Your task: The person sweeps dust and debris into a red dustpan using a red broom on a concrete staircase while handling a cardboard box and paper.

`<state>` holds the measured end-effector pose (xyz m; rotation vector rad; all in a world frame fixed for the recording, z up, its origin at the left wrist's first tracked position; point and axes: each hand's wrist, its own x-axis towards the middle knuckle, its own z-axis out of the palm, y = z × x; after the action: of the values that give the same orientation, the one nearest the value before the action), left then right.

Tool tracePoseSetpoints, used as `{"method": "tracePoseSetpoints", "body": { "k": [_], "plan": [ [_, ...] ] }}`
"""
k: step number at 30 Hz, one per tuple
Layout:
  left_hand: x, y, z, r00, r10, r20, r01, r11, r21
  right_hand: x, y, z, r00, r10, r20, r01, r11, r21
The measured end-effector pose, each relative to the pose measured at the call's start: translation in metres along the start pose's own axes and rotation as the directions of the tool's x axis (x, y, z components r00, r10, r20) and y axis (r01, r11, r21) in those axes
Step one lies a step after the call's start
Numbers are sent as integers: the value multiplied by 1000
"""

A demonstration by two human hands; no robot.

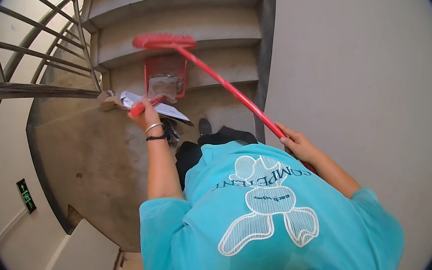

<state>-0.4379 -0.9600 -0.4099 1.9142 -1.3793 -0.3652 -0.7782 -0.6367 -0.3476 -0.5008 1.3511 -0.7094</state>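
My left hand (146, 113) grips the red handle of a long-handled dustpan (146, 75). Grey dirt and a piece of clear plastic show in its pan, which is over the lower stairs. A flat white item (170, 111), perhaps folded card or paper, lies just below that hand; whether the hand also holds it, I cannot tell. Around the red pole of a broom, my right hand (298, 146) is closed near the wall. The pole slants up to the broom's red bristle head (164, 41), slightly blurred, above the dustpan.
Concrete stairs (178, 22) rise ahead, bordered by a metal railing (40, 89) at left and a pale wall (352, 57) at right. A brown cardboard piece (108, 101) sits by the railing foot. Dark crumpled material (171, 130) is near my legs. A green exit sign (26, 196) hangs low left.
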Motion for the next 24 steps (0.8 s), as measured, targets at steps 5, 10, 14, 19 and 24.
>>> {"method": "tracePoseSetpoints", "body": {
  "k": [5, 10, 14, 19, 24],
  "plan": [
    [-23, -46, -63, 997, -79, 2, 76, 958, -275, 10, -19, -6, 985, -42, -165, 43, 999, 5],
    [-81, -32, -106, 994, -109, 20, 110, 943, -314, 23, -26, -92, 971, -72, -227, 48, 993, -109],
    [-81, -16, -105, 988, -156, 0, 142, 901, -409, 112, -39, -119, 974, -43, -224, -23, 959, -283],
    [13, -96, -63, 963, -266, -50, 196, 811, -551, 286, -46, -93, 981, -173, -91, 50, 673, -738],
    [135, -200, -1, 946, -316, -68, 221, 785, -579, 423, -86, -20, 996, -88, -33, 35, 669, -742]
  ]
}}
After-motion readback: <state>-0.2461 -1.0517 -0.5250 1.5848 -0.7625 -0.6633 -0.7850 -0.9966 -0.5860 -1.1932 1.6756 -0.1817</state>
